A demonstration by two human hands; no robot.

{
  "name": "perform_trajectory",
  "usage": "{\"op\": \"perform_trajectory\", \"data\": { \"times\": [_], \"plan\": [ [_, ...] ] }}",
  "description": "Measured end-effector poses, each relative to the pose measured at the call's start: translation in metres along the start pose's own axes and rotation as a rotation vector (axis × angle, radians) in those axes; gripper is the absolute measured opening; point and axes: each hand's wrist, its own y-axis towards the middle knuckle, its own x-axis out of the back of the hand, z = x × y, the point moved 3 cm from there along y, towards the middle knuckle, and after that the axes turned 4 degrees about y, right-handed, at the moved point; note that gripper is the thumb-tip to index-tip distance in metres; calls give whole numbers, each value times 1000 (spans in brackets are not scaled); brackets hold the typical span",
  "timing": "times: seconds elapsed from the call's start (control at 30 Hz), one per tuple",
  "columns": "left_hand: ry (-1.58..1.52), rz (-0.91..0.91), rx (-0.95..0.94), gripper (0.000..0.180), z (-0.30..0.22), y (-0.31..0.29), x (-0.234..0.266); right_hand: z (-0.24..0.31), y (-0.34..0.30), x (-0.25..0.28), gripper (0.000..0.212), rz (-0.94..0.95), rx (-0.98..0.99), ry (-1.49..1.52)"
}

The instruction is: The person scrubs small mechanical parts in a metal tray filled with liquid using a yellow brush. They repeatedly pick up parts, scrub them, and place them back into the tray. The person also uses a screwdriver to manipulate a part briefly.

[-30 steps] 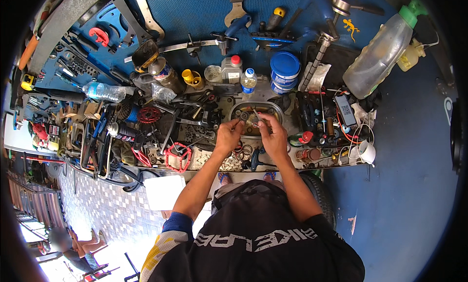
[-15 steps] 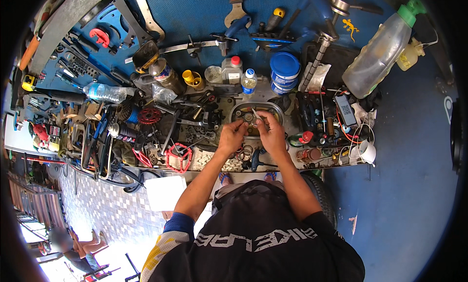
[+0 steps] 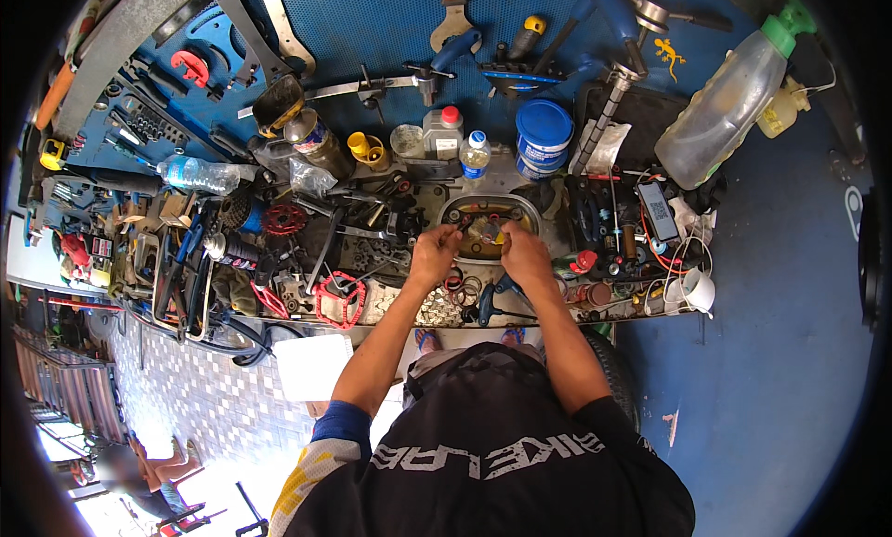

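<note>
A shallow metal tray (image 3: 531, 212) with yellowish liquid and small round metal parts lies on the cluttered bench. My left hand (image 3: 435, 256) is at the tray's near left edge, its fingers closed in a pinch; whatever they hold is too small to make out. At the near right edge, my right hand (image 3: 525, 255) is closed too, its fingertips beside a small yellow bit (image 3: 501, 237). Whether they grip it I cannot tell. Several rings (image 3: 462, 286) and a blue-handled tool (image 3: 486, 305) lie just below the tray, between my forearms.
A red pedal (image 3: 340, 300) and a red chainring (image 3: 282, 220) sit to the left. Behind the tray stand a small blue-labelled bottle (image 3: 475, 154) and a blue-lidded tub (image 3: 543, 137). A phone (image 3: 659, 211) and a white cable lie right. Tools hang on the blue wall panel (image 3: 390, 35).
My hands have moved apart, the left slightly left and the right slightly right. The pale thin piece at my right fingertips no longer shows; a yellow bit is visible there now.
</note>
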Motion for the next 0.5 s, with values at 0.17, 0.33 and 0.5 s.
{"op": "perform_trajectory", "data": {
  "times": [0.17,0.33,0.5],
  "plan": [
    [24,27,-5,23,-4,6,0,7,5,17,25,-49,87,64],
    [132,-17,-161,26,-1,14,2,36,-2,38,22,74,108,172],
    [79,26,-121,25,-12,12,-2,43,0,34,23,65,164,164]
  ]
}}
